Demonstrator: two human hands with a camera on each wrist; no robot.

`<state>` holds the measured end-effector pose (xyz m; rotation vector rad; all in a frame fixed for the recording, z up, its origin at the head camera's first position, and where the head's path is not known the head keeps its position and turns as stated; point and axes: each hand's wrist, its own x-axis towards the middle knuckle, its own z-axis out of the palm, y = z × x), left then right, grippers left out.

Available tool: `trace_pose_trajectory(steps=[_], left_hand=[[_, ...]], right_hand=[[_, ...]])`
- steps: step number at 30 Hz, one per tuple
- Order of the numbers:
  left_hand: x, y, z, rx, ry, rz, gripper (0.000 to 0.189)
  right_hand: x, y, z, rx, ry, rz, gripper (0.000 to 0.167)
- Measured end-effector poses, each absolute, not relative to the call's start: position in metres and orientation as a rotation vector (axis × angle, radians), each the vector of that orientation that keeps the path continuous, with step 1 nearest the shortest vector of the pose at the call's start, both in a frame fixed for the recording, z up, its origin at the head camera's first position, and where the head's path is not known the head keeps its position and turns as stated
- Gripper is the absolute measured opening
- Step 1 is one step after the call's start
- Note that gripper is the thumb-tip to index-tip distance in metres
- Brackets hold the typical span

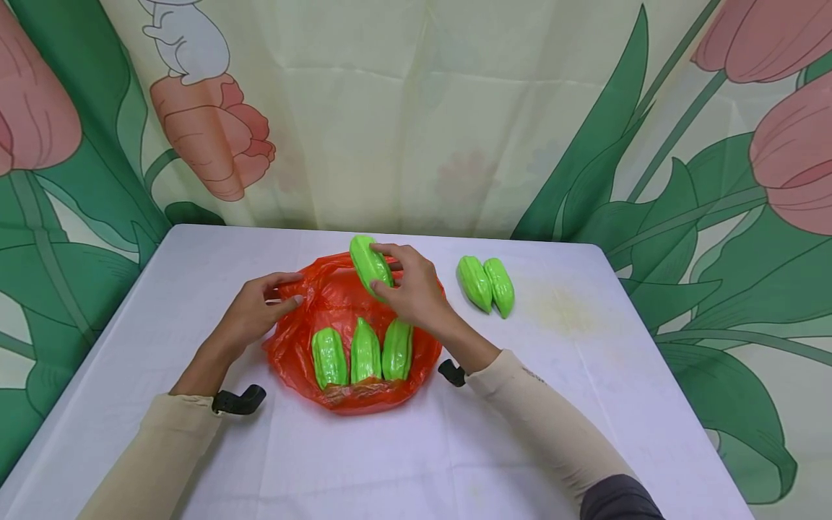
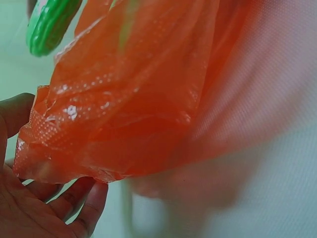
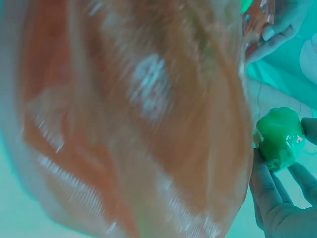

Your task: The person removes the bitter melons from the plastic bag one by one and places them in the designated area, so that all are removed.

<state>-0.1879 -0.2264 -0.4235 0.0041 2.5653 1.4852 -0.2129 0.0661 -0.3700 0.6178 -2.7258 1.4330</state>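
Right hand (image 1: 417,286) grips a green vegetable (image 1: 369,263), left hand (image 1: 255,309) pinches the thin red bag (image 1: 287,361), which could sag and snag it.

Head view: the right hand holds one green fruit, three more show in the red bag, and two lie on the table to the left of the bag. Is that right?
Not quite: the head view shows the two fruits on the table to the right of the bag. The right hand does hold one fruit, and three more show in the bag.
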Motion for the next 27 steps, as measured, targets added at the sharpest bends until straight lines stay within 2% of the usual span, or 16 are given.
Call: trace_pose_trajectory(steps=[27], left_hand=[[-0.188,-0.223,-0.422,0.043,2.58,1.499,0.056]], right_hand=[[-0.225,0.133,-0.37,0.318,-2.682,1.379,0.058]])
